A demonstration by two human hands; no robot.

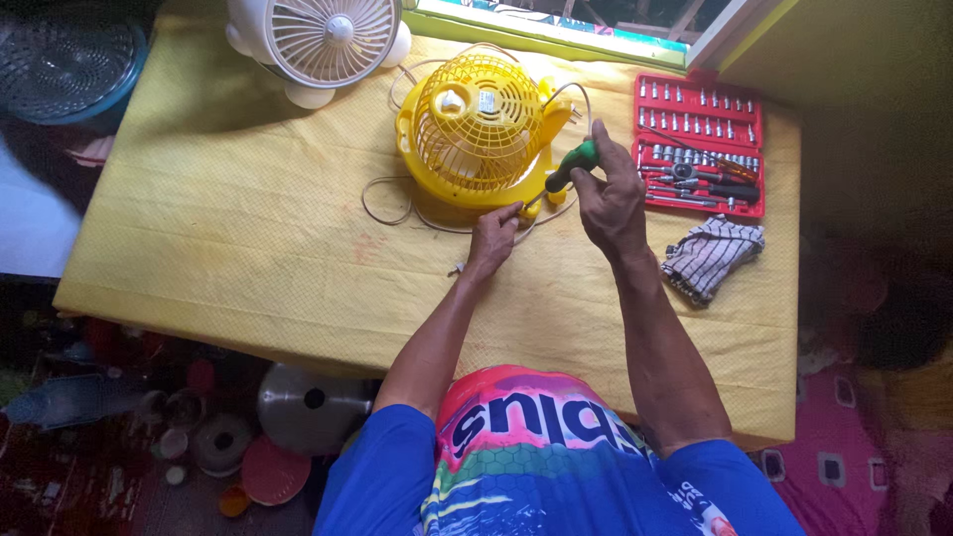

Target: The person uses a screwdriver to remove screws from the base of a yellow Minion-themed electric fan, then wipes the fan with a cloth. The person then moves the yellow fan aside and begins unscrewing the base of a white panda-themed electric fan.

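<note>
Centre frame: right hand (pixel 611 199) grips the screwdriver (pixel 564 171), its tip down at the yellow fan's (pixel 476 129) base, where left hand (pixel 493 238) pinches just below it.

Yellow fan (pixel 481 124), centre top of frame: glossy moulded plastic, smooth grille. White fan (pixel 333 40), upper left: the same smooth plastic. Screwdriver (pixel 568 169): green and black handle, rubbery or plastic; thin metal shaft. Worktop (pixel 228 218) cover: matt yellow cloth, finely textured weave. Red tool case (pixel 700 144), upper right: plastic, holding shiny metal sockets. Checked rag (pixel 710 256): soft woven cloth, crumpled.
</note>
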